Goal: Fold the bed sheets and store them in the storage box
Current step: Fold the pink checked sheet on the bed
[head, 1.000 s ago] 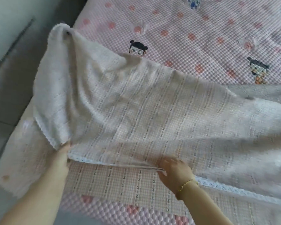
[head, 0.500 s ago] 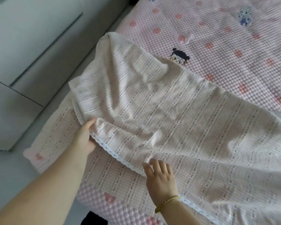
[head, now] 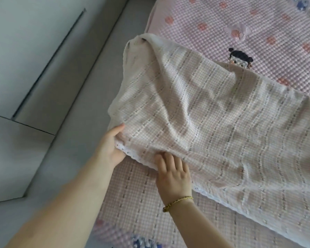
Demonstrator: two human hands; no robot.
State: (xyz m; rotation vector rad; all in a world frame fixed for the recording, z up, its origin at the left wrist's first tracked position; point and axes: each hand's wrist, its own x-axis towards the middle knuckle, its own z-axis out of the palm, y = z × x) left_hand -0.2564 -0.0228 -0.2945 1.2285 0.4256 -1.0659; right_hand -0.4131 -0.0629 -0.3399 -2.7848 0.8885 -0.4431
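Head view: a pink quilted bedspread [head: 268, 20] carries the pale checked bed sheet with a white lace hem [head: 213, 122], folded over itself near the bed's left edge. The left hand [head: 109, 149] pinches its folded corner, thumb on top. The right hand [head: 172, 174] lays its fingers together, tips against the hem. A gold bracelet [head: 177, 203] circles that wrist.

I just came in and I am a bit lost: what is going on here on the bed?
A person is folding a checked bed sheet on a bed with a pink quilted cover. The left hand grips the sheet's lace edge near a corner, with the upper layer doubled over the lower one. The right hand, with a bracelet at the wrist, has its fingers at the same edge; whether it grips is unclear. No storage box is in view.
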